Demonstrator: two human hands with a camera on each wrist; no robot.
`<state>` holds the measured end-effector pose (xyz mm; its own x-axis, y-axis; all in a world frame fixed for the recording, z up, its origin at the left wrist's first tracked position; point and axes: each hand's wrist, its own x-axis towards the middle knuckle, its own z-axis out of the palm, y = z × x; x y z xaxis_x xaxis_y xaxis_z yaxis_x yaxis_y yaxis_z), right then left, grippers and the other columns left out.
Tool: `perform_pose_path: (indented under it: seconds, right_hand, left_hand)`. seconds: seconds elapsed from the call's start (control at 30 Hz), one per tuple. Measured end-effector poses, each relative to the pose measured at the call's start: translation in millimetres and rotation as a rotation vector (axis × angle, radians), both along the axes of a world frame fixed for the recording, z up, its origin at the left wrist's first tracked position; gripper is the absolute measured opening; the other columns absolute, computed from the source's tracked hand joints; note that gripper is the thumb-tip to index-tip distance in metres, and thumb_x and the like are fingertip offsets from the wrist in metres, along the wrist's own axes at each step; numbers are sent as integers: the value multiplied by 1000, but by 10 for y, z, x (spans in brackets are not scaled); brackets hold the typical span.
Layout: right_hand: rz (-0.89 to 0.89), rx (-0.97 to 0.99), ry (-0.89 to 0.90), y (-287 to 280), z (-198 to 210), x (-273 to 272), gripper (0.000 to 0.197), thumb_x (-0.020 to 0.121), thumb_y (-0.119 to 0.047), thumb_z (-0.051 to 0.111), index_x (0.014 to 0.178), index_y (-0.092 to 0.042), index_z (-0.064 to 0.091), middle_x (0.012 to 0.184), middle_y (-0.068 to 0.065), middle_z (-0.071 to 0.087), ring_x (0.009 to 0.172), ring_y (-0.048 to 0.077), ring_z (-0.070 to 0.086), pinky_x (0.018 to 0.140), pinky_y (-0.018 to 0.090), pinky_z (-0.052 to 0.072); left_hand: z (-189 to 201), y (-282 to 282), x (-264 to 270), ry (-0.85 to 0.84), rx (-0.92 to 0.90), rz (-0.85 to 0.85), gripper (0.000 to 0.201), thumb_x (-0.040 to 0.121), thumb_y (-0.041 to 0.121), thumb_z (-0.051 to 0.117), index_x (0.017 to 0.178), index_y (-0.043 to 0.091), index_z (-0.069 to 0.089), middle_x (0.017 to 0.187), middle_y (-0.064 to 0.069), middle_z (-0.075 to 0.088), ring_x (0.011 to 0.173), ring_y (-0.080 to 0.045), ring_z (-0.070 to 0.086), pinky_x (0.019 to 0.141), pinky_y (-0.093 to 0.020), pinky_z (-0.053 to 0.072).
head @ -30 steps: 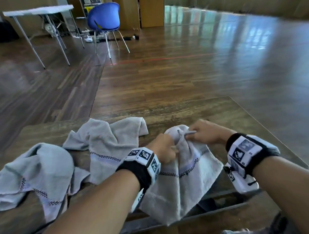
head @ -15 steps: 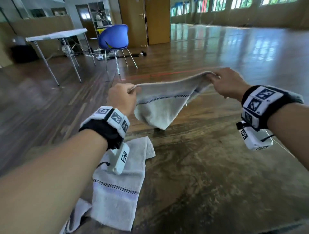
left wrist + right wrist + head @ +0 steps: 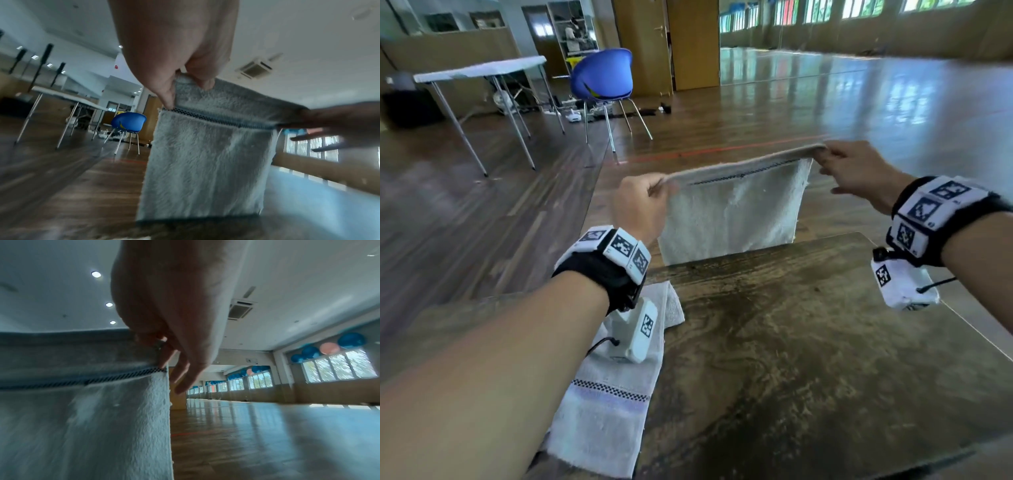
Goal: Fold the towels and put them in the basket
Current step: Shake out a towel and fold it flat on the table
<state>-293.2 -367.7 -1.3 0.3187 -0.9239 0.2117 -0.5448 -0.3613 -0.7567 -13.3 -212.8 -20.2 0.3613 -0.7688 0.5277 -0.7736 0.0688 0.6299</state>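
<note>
1. The left hand (image 3: 642,205) pinches one top corner of the towel (image 3: 732,219) between thumb and fingers; the right hand (image 3: 856,171) pinches the other corner, its spare fingers loose
2. The towel hangs beyond the far edge of the surface (image 3: 791,342), stretched taut between the hands; holding it up this way likely lets its weight pull it flat and square for folding
3. A second towel (image 3: 606,411) lies flat on the surface under the left forearm, apparently waiting its turn; no basket shows
4. Judged step: lowering the spread towel onto the surface for its first fold
</note>
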Motion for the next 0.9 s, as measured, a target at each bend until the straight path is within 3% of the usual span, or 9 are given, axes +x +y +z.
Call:
perform_pose_path:
  seconds: [0.1, 0.2, 0.27, 0.33, 0.43, 0.5, 0.63, 0.77, 0.9]
  right_hand:
    - [91, 5, 256, 54, -307, -173, 37, 101, -40, 54, 92, -10, 75, 96, 24, 71, 95, 50, 64, 77, 52, 54]
    - [158, 51, 491, 293, -641, -409, 39, 99, -40, 58, 61, -36, 66, 56, -9, 55, 62, 26, 53, 57, 33, 40]
    - [175, 85, 506, 525, -782, -537, 30, 98, -37, 61, 70, -41, 72, 64, 1, 61, 67, 27, 57, 64, 35, 45]
    - [224, 68, 436, 729, -892, -634, 25, 98, -34, 62, 89, -15, 75, 87, 16, 71, 88, 33, 66, 82, 43, 50]
    - [185, 66, 304, 992, -984, -794, 23, 97, -29, 64, 104, -10, 76, 108, 11, 75, 103, 26, 67, 93, 44, 48]
    - [142, 101, 224, 1148, -1006, -902, 25, 97, -35, 63, 106, -16, 77, 96, 6, 77, 88, 16, 66, 82, 39, 49]
    - [96, 105, 154, 1450, -907, -1030, 36, 98, -39, 59, 89, -8, 74, 76, 1, 65, 76, 20, 58, 71, 36, 43]
    - [118, 125, 180, 1770, -704, -1149, 36, 100, -41, 56, 101, -9, 74, 92, 10, 74, 83, 28, 67, 87, 50, 54]
    - [160, 303, 177, 2103, -513, -1331, 32, 102, -37, 55, 105, -11, 72, 76, 6, 66, 64, 16, 65, 59, 36, 59]
  left_hand:
    - [-221, 121, -62, -144, 330, -17, 33, 93, 3, 59, 64, 18, 66, 60, -4, 60, 54, -14, 46, 55, -26, 37]
    - [-510, 326, -64, -159, 525, 3, 23, 92, 2, 58, 84, 7, 78, 77, -14, 72, 65, -26, 59, 56, -32, 42]
    - [-694, 506, -73, -153, 561, -13, 24, 89, 1, 57, 73, 6, 75, 67, -11, 66, 64, -30, 58, 56, -33, 40]
    - [-821, 687, -83, -164, 559, -42, 24, 88, 3, 60, 65, 4, 68, 58, -7, 57, 59, -27, 50, 52, -30, 31]
    - [-914, 940, -112, -61, 514, -138, 22, 93, 19, 67, 75, 8, 74, 66, -6, 65, 60, -19, 53, 57, -29, 36]
    - [-902, 1104, -158, -3, 466, -189, 29, 95, 21, 66, 73, 3, 69, 62, -9, 58, 55, -10, 42, 54, -22, 30]
    - [-798, 1346, -250, 23, 398, -211, 46, 97, 22, 62, 60, 8, 39, 56, 1, 34, 50, -7, 30, 52, -22, 24]
    - [-635, 1542, -337, 20, 458, -222, 43, 98, 27, 59, 64, 6, 46, 55, 4, 39, 50, -7, 35, 56, -30, 30]
    - [-478, 1754, -386, 163, 581, -303, 32, 98, 27, 62, 85, -2, 67, 71, -14, 63, 61, -34, 63, 55, -38, 56]
